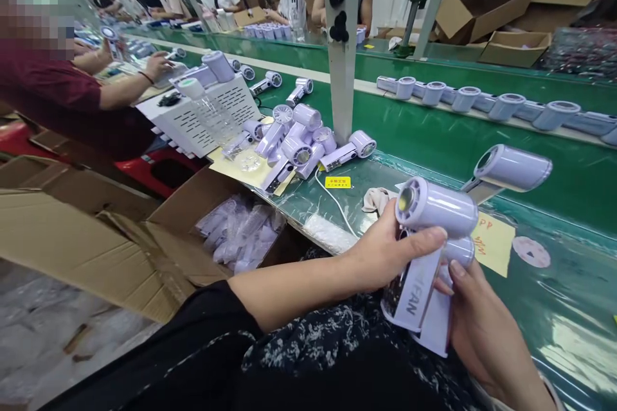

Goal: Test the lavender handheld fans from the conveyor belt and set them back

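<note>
My left hand (385, 250) grips a lilac handheld fan (436, 209) by its white handle, thumb across the neck below the round head. My right hand (486, 327) holds a second lilac fan (456, 253) from beneath, tucked behind the first; both handles point down toward my lap. A third fan (513, 168) stands just beyond them on the green workbench (554, 295), beside a yellow paper note (492, 243).
A pile of lilac fans (303, 138) lies around a grey post (343, 45). More fans (506, 104) line the green conveyor. An open cardboard box (159, 237) of bagged fans sits at left. A co-worker's arm (125, 87) reaches over a white perforated stand (212, 112).
</note>
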`<state>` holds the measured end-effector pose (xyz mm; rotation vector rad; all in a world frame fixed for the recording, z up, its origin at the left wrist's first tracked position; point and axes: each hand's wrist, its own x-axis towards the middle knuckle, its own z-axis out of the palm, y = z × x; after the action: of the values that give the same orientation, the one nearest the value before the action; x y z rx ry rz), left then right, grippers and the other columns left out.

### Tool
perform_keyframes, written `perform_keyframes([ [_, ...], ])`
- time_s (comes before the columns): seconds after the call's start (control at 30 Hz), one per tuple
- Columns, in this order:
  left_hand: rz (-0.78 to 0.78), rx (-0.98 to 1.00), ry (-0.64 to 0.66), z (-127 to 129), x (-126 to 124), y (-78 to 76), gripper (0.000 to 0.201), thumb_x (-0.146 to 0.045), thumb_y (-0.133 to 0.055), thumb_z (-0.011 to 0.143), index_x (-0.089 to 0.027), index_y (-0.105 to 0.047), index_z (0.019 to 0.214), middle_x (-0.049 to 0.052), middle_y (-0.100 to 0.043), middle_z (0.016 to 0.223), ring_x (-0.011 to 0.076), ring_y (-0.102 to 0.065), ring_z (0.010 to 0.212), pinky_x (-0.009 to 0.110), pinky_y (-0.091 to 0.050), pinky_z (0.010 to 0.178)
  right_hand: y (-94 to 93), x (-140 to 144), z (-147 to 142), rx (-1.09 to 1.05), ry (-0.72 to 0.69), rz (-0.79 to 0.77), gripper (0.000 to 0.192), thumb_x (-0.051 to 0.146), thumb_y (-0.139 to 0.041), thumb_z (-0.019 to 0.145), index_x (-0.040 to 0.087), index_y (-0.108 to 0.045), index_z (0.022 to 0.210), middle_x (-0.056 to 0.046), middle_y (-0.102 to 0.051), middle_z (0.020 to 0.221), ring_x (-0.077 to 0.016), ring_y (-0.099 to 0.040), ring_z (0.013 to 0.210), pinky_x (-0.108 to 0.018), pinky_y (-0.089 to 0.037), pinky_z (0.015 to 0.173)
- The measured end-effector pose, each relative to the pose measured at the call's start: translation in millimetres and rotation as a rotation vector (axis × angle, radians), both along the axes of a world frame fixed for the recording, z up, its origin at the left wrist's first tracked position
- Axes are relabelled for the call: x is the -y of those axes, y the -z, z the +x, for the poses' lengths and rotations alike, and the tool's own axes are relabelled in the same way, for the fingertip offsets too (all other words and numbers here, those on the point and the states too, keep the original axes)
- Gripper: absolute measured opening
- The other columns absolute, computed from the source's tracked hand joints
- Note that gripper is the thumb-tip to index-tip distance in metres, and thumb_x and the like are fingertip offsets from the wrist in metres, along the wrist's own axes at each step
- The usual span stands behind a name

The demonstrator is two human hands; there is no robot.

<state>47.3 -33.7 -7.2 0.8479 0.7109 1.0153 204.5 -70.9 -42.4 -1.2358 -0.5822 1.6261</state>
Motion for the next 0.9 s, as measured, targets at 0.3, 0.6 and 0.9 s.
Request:
perform_keyframes([
  [0.3, 0.501, -0.627, -0.164, -7, 0, 9.4, 0.077, -0.063, -0.082, 0.073, -0.02, -0.056, 0.132, 0.017, -0.018, 0.166, 0.0427, -0.019, 0.156, 0.065, -0.025, 0.127, 8.0, 18, -8, -0.047, -0.334, 0.222, 0.089, 0.074, -0.077, 0.077, 0.03, -0.053, 0.149, -0.012, -0.071, 0.135, -0.038, -0.058, 0.137, -0.051, -0.051, 0.111],
  [0.6, 0.648, -0.596, 0.103, -23, -20, -5.9, 0.074, -0.05, -0.07, 0.089, -0.034, -0.041, 0.156, 0.01, -0.055, 0.144, 0.036, -0.051, 0.138, 0.055, -0.044, 0.117, -31.7, 18, 9, -0.255, -0.499, -0.094, 0.056, 0.071, -0.057, 0.093, 0.02, -0.078, 0.106, -0.013, -0.08, 0.09, -0.0294, -0.076, 0.076, -0.045, -0.06, 0.08],
  [0.9, 0.609, -0.589, 0.056, -21, -20, -0.7, 0.058, -0.044, -0.067, 0.092, -0.035, -0.05, 0.147, 0.008, -0.058, 0.129, 0.0292, -0.059, 0.118, 0.049, -0.052, 0.104, -40.3, 19, 11, -0.281, -0.569, -0.108, 0.057, 0.07, -0.055, 0.096, 0.02, -0.077, 0.109, -0.013, -0.08, 0.092, -0.0267, -0.078, 0.08, -0.041, -0.058, 0.082],
])
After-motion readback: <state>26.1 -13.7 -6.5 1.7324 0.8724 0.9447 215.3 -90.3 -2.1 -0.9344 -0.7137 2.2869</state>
